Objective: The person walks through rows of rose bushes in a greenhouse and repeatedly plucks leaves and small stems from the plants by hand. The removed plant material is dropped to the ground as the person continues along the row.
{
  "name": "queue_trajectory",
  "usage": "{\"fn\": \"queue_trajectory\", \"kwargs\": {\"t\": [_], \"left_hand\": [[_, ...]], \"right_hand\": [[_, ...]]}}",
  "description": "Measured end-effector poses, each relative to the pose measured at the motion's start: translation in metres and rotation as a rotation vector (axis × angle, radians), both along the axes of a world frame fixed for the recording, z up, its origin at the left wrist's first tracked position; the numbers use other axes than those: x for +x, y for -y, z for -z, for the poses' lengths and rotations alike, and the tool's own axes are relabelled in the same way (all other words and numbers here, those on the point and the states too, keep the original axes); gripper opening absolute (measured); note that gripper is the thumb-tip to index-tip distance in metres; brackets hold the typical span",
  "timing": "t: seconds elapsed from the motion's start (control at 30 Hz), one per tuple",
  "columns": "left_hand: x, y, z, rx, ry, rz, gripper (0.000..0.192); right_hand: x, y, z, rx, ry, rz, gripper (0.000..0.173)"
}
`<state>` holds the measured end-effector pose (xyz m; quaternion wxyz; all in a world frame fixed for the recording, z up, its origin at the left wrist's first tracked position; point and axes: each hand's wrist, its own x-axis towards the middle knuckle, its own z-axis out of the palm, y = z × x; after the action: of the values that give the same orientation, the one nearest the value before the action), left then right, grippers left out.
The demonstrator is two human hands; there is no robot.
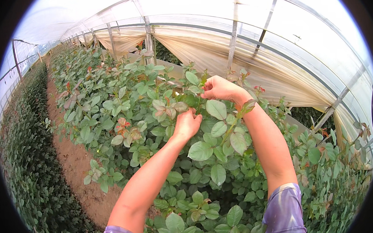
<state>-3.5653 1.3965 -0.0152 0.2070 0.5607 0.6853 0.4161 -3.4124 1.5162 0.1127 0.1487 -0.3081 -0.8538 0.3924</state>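
Observation:
Both my hands reach into a dense bed of rose bushes (175,207). My left hand (187,124) is curled around a green rose stem (199,105), its thumb and forefinger together. Higher up and to the right, my right hand (221,88) pinches the leafy top of that stem between thumb and fingertips. Leaves partly hide the fingers of both hands. A broad rose leaf (216,109) hangs just below my right hand. Reddish young leaves (166,108) stand beside my left hand. Another rose shoot (230,130) leans up against my right forearm.
A bare soil path (73,165) runs along the left, with another row of bushes (36,173) beyond it. Behind the bed hangs a gathered plastic side curtain (209,59). Greenhouse posts (148,40) and a curved pipe (198,29) line that side.

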Motion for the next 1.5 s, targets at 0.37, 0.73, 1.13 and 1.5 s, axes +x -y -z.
{"fn": "queue_trajectory", "kwargs": {"t": [0.37, 0.73, 1.13, 1.5], "left_hand": [[0.004, -0.02, 0.029, -0.08, -0.082, -0.004, 0.037], [-0.012, -0.043, 0.051, -0.074, -0.126, 0.02, 0.05], [-0.003, -0.022, 0.042, -0.088, -0.218, 0.041, 0.052], [-0.003, -0.029, 0.062, -0.015, 0.269, 0.153, 0.042]], "right_hand": [[0.003, 0.034, 0.02, 0.099, -0.294, 0.421, 0.01], [0.12, 0.11, -0.019, 0.03, -0.809, 0.196, 0.017], [-0.003, 0.036, 0.013, 0.281, -0.089, 0.113, 0.035], [0.022, 0.037, 0.032, -0.304, -0.283, 0.388, 0.013]]}}
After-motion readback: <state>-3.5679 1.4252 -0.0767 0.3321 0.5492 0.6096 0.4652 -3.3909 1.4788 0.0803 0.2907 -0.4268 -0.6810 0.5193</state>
